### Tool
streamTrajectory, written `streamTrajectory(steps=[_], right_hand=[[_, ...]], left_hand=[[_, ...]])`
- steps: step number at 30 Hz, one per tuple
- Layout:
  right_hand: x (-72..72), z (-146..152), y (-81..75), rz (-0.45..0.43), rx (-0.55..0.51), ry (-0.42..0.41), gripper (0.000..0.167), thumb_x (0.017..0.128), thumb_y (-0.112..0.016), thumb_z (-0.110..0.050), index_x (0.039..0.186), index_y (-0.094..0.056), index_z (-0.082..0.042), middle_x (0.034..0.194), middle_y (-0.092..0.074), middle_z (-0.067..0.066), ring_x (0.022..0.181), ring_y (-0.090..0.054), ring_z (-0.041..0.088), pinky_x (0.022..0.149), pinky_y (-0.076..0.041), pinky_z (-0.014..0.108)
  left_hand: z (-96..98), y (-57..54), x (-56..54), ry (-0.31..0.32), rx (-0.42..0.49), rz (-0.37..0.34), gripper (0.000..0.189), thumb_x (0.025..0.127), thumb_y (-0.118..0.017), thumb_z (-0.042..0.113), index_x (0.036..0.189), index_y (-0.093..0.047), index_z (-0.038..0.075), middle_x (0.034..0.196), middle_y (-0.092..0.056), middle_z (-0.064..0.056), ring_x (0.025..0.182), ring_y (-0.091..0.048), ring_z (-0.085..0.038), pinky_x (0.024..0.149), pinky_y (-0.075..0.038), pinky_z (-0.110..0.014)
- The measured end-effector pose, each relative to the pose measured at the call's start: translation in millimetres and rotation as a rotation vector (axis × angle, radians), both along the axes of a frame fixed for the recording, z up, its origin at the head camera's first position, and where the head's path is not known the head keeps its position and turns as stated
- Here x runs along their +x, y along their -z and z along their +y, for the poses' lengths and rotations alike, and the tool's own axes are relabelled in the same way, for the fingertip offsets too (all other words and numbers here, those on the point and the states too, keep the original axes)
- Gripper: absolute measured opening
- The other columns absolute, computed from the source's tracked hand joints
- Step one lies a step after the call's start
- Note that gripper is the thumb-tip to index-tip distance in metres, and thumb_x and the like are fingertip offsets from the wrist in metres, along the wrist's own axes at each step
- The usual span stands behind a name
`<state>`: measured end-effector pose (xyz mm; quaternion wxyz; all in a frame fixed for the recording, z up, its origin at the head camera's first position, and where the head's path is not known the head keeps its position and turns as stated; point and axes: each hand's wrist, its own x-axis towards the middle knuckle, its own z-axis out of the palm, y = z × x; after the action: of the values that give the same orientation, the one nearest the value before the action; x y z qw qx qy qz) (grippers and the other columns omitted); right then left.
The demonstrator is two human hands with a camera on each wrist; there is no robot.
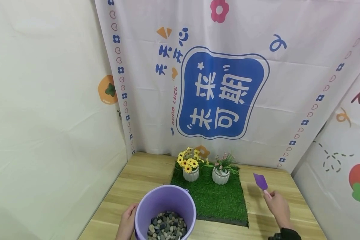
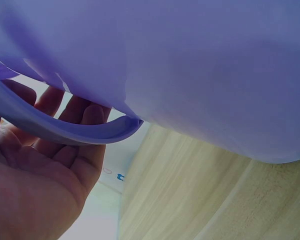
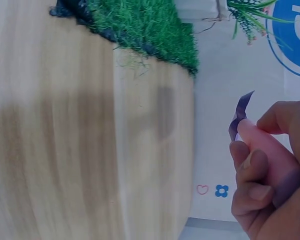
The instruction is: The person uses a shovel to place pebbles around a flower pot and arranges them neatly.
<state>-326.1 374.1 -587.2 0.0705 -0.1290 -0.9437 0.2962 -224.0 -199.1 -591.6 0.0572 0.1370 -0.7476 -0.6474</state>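
A purple bucket [image 1: 145, 208] stands at the front with grey and tan pebbles [image 1: 168, 226] in its bottom. My left hand [image 1: 127, 221] holds it at its left side; in the left wrist view, curled fingers [image 2: 92, 116] reach between the bucket's wall and its curved purple handle [image 2: 65, 131]. Over the right part of the table my right hand [image 1: 278, 207] grips a small trowel by its pink handle [image 3: 270, 155]. The trowel's purple blade [image 1: 260, 181] points up and away, with nothing visible on it.
A green artificial grass mat [image 1: 222, 203] lies mid-table on the wooden tabletop [image 1: 147, 170]. Along its back stand a white pot [image 1: 191, 174] of yellow flowers and a white pot [image 1: 220, 177] of small pink flowers. Printed cloth [image 1: 150, 100] hangs behind.
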Motion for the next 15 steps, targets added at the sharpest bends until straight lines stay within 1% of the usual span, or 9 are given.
streamTrajectory(steps=[4, 10, 15], right_hand=[[4.4, -2.3, -6.7, 0.028, -0.011, 0.009, 0.039, 0.092, -0.053, -0.030, 0.106, -0.058, 0.006, 0.078, -0.063, 0.014, 0.061, -0.051, 0.021, 0.051, -0.036, 0.031], [9.8, -6.6, -16.0, 0.058, -0.030, 0.001, 0.042, 0.094, -0.052, -0.031, 0.111, -0.056, 0.007, 0.082, -0.065, 0.017, 0.057, -0.050, 0.019, 0.048, -0.037, 0.031], [14.3, -11.8, -27.8, 0.084, -0.026, -0.010, 0.044, 0.096, -0.051, -0.032, 0.114, -0.055, 0.007, 0.087, -0.066, 0.020, 0.057, -0.051, 0.019, 0.048, -0.037, 0.031]], left_hand=[[-0.1, -2.1, 0.5, -0.002, 0.007, -0.011, 0.042, 0.104, -0.043, 0.034, 0.122, -0.063, 0.002, 0.113, -0.069, -0.011, 0.091, -0.063, -0.008, 0.078, -0.052, -0.027], [-0.9, -1.2, 1.0, 0.002, 0.016, 0.009, 0.044, 0.106, -0.040, 0.034, 0.121, -0.062, -0.001, 0.105, -0.069, -0.006, 0.087, -0.062, -0.005, 0.077, -0.053, -0.025], [-1.0, -0.7, 1.3, -0.004, 0.018, 0.008, 0.047, 0.106, -0.039, 0.037, 0.125, -0.061, 0.000, 0.111, -0.069, -0.009, 0.089, -0.062, -0.003, 0.079, -0.052, -0.025]])
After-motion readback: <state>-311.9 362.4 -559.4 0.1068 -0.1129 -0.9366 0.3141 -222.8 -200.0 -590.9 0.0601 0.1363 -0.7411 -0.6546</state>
